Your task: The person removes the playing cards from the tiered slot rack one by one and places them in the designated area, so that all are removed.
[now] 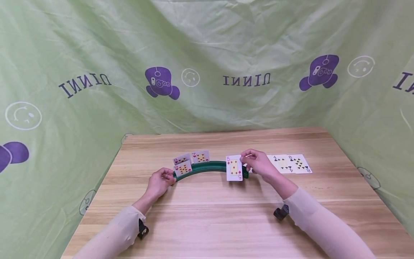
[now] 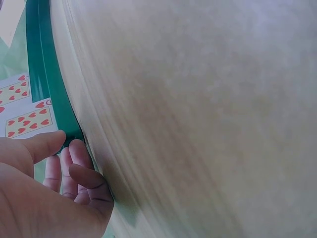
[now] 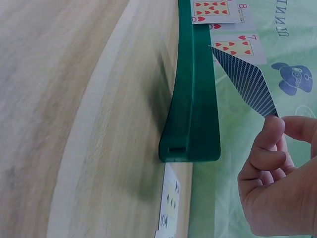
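A curved green playing card holder [image 1: 211, 165] stands on the table. My left hand [image 1: 159, 184] grips its left end between thumb and fingers, as the left wrist view also shows. In the holder's left part stand a nine of hearts [image 1: 183, 168] in front, an eight of hearts [image 1: 181, 158] partly hidden behind it, and a seven of hearts [image 1: 201, 157]. My right hand [image 1: 260, 164] pinches a five of diamonds [image 1: 234, 172] by its edge near the holder's right end. Its dark patterned back [image 3: 247, 82] faces the right wrist view, apart from the holder there.
On the wooden table [image 1: 213, 223], to the right of the holder, lie a four of clubs [image 1: 280, 164] and an eight of clubs [image 1: 300, 164], face up. Part of another white card shows behind my right hand. A green printed curtain [image 1: 207, 104] hangs around the table.
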A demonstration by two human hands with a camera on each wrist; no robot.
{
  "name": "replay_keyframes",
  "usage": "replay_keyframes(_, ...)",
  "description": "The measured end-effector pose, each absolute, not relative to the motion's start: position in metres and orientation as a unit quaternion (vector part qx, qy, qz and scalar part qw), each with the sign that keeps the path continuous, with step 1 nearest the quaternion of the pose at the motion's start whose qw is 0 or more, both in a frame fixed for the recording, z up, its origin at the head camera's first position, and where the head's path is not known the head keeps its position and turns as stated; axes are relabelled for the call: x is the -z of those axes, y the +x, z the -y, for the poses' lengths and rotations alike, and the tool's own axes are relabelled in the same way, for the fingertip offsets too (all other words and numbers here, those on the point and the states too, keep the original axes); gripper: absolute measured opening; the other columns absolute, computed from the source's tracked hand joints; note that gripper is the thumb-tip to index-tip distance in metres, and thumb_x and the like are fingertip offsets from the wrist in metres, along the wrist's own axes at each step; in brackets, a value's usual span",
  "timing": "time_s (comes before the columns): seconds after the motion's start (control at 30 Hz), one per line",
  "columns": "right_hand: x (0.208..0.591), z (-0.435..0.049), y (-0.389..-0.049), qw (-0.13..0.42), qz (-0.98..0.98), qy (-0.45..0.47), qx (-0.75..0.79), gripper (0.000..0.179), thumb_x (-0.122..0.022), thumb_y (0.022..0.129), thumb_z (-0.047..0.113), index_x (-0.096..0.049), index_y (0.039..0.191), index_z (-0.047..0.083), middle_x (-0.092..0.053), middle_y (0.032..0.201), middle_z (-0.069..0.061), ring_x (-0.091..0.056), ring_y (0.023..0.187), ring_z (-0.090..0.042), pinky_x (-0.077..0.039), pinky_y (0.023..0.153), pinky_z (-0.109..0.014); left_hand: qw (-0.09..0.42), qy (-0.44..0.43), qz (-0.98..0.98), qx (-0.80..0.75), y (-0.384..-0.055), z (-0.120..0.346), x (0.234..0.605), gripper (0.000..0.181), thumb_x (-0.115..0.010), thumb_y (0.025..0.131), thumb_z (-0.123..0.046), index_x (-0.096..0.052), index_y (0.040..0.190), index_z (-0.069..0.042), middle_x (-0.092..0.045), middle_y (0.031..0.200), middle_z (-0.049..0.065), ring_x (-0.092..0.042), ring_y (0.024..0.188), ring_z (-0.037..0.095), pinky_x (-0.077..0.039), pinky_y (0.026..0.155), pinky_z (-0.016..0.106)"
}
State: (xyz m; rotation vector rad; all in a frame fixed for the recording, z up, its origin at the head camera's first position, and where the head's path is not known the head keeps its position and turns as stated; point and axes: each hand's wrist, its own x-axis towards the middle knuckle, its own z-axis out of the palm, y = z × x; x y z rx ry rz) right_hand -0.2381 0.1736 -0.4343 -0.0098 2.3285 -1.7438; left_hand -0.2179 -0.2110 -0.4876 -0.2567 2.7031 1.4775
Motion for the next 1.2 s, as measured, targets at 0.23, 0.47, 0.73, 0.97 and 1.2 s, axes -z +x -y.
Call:
replay_keyframes(0.23, 0.436, -0.186, -0.235, 0.113, -0.795, -0.001, 0.595, 0.026, -0.060, 0.097, 0.016, -0.059, 0.118, 0.001, -0.069, 0.083, 0.003, -0.055, 0.063, -0.012, -0.035, 0.049, -0.023, 0.023, -0.082, -0.877, -0.473, -0.218, 0.210, 0.487, 0.027, -0.072, 0.085, 0.001, -0.063, 0.110, -0.002, -0.065, 0.095, 0.011, -0.061, 0.081, 0.016, -0.049, 0.067, 0.019)
replay_keyframes(0.47, 0.438, -0.197, -0.231, 0.114, -0.799, 0.001, 0.591, 0.027, -0.061, 0.097, 0.016, -0.058, 0.118, 0.001, -0.067, 0.082, 0.005, -0.055, 0.063, -0.009, -0.036, 0.050, -0.023, 0.023, -0.082, -0.879, -0.469, -0.217, 0.210, 0.487, 0.027, -0.072, 0.085, 0.000, -0.063, 0.110, -0.002, -0.065, 0.095, 0.011, -0.061, 0.082, 0.017, -0.048, 0.068, 0.020)
replay_keyframes(0.73, 0.440, -0.207, -0.225, 0.111, -0.805, 0.015, 0.582, 0.030, -0.060, 0.097, 0.019, -0.057, 0.121, 0.000, -0.066, 0.083, 0.004, -0.055, 0.063, -0.009, -0.036, 0.051, -0.023, 0.024, -0.081, -0.877, -0.473, -0.217, 0.211, 0.488, 0.027, -0.073, 0.084, 0.000, -0.064, 0.109, -0.002, -0.065, 0.094, 0.010, -0.062, 0.080, 0.016, -0.049, 0.067, 0.019)
replay_keyframes(0.97, 0.441, -0.216, -0.221, 0.111, -0.807, 0.026, 0.579, 0.030, -0.060, 0.097, 0.018, -0.057, 0.121, 0.000, -0.066, 0.083, 0.005, -0.056, 0.065, -0.009, -0.038, 0.052, -0.023, 0.018, -0.083, -0.873, -0.481, -0.218, 0.211, 0.490, 0.027, -0.074, 0.083, 0.001, -0.064, 0.108, -0.002, -0.065, 0.091, 0.009, -0.062, 0.077, 0.013, -0.049, 0.065, 0.018)
replay_keyframes(1.2, 0.441, -0.222, -0.219, 0.110, -0.813, 0.036, 0.570, 0.031, -0.060, 0.098, 0.020, -0.057, 0.122, 0.001, -0.067, 0.086, 0.003, -0.054, 0.065, -0.008, -0.039, 0.053, -0.024, 0.022, -0.088, -0.873, -0.479, -0.218, 0.210, 0.490, 0.029, -0.074, 0.082, 0.001, -0.064, 0.109, -0.003, -0.065, 0.092, 0.008, -0.062, 0.079, 0.014, -0.050, 0.068, 0.019)
